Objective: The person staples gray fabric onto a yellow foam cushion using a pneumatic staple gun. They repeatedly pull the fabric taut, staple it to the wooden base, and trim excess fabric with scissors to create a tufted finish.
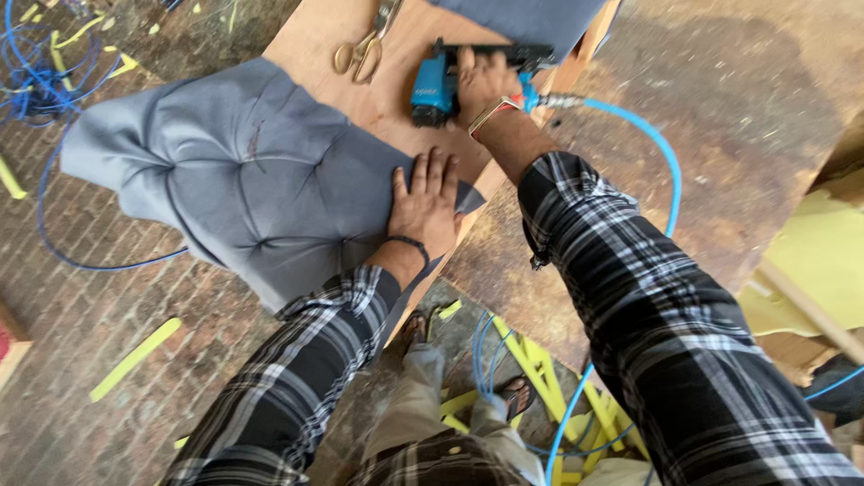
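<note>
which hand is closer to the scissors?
Right. The right hand grips the blue staple gun on the wooden board, just right of the scissors. The left hand lies flat on the grey tufted fabric, farther down the board.

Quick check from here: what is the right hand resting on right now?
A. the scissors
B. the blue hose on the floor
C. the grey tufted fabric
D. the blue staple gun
D: the right hand lies over the blue staple gun on the wooden board, while the scissors lie untouched beside it.
</note>
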`<state>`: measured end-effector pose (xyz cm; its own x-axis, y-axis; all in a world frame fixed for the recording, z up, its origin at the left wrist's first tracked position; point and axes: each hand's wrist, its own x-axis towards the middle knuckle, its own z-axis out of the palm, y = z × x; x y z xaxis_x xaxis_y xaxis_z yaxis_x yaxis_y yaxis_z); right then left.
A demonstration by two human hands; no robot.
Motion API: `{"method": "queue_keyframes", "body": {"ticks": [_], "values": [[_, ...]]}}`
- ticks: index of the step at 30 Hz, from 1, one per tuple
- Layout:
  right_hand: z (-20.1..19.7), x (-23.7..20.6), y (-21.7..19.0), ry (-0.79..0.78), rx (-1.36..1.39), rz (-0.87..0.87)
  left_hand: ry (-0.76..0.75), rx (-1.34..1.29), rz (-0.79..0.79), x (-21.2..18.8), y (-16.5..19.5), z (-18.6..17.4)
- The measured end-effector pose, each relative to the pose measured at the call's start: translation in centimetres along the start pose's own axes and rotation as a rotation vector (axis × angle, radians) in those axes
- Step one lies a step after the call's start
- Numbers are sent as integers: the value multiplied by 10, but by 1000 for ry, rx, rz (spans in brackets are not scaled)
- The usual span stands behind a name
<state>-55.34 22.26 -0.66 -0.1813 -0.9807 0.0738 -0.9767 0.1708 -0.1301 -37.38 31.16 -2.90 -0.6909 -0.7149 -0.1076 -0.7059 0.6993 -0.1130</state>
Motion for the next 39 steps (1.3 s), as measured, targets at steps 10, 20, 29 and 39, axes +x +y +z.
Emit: {"method": "queue_keyframes", "body": {"ticks": [10, 20, 29, 39], "values": [[-9, -178, 67, -109, 510, 204, -71, 26, -11, -2, 3, 1], [84, -241, 35, -27, 1318, 468, -26, 4, 4, -3, 2, 9], [79, -238, 34, -87, 1415, 497, -19, 16, 14, -2, 0, 11], [81, -252, 25, -97, 1386, 487, -85, 16, 13, -6, 5, -3]]}}
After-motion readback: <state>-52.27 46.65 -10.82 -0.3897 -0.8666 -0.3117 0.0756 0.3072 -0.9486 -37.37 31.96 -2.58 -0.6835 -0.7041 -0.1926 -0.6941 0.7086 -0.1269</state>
